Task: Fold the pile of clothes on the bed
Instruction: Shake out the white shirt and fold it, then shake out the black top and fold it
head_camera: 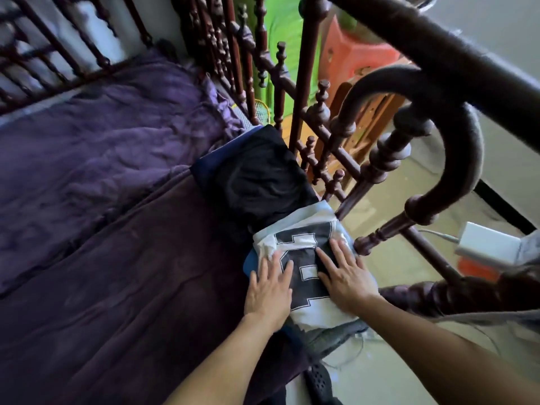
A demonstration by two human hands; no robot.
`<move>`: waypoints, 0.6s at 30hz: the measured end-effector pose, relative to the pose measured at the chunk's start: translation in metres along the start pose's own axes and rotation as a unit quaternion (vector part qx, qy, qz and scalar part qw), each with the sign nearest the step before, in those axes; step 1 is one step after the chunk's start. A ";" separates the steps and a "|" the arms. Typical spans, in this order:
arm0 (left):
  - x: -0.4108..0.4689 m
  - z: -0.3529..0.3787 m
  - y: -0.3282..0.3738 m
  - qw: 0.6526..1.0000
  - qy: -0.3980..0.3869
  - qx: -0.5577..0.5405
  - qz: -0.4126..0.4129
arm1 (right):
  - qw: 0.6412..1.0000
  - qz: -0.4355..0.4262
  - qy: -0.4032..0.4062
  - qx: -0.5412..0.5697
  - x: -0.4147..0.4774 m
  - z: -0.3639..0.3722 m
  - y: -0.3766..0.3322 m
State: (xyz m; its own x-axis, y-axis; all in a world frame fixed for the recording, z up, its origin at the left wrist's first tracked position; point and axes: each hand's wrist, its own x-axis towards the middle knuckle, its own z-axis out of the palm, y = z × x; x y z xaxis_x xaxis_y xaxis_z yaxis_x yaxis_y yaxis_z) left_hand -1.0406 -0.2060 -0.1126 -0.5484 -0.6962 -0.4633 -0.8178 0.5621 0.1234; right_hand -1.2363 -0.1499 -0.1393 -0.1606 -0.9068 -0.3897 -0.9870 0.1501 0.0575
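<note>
My left hand (270, 290) and right hand (346, 280) press flat, fingers straight and released, on the folded white jersey (304, 247) at the bed's (117, 258) edge beside a smooth black folded garment (257, 176); layers beneath are mostly hidden.

Soft daylight comes from the right, where the pale floor (403, 258) and wall (496, 19) look bright and washed out. The bed is dim. The purple sheet (117, 127) shows only a faint sheen on its creases, and the dark blanket (131, 287) and black garment (257, 176) lose nearly all detail. Focus is sharpest at the numbered jersey (306, 238), the left hand (270, 290) and the right hand (347, 280), which cast slight soft shadows. The wide lens bends the blurred top rail (438, 54). The spindles (58, 48) at upper left smear too.
</note>
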 end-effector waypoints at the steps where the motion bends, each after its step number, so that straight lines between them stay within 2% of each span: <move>1: -0.013 -0.005 0.000 1.000 -0.016 -0.008 -0.010 | 1.000 -0.001 -0.004 -0.013 -0.004 -0.008 -0.004; 3: -0.044 -0.016 -0.001 0.999 -0.034 -0.008 -0.034 | 0.998 -0.018 0.008 -0.051 -0.013 -0.025 -0.015; 5: -0.079 -0.023 -0.006 0.998 -0.036 0.001 -0.058 | 0.994 -0.072 0.014 -0.085 -0.025 -0.040 -0.028; 10: -0.179 -0.022 -0.037 0.983 0.008 -0.047 -0.176 | 0.973 -0.216 0.029 -0.072 -0.055 -0.084 -0.087; 14: -0.271 -0.012 -0.075 0.959 0.054 -0.079 -0.269 | 0.948 -0.308 0.046 -0.065 -0.085 -0.118 -0.167; 18: -0.369 0.011 -0.121 0.921 0.089 -0.107 -0.363 | 0.904 -0.416 0.078 -0.063 -0.124 -0.138 -0.272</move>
State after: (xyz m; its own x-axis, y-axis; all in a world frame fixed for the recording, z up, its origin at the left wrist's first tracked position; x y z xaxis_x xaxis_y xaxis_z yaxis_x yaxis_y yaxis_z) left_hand -0.7377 -0.0117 0.0335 0.1527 -0.9267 -0.3434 -0.9856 -0.1683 0.0160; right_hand -0.9483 -0.1323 0.0202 0.6476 -0.7318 -0.2122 -0.7584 -0.6459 -0.0870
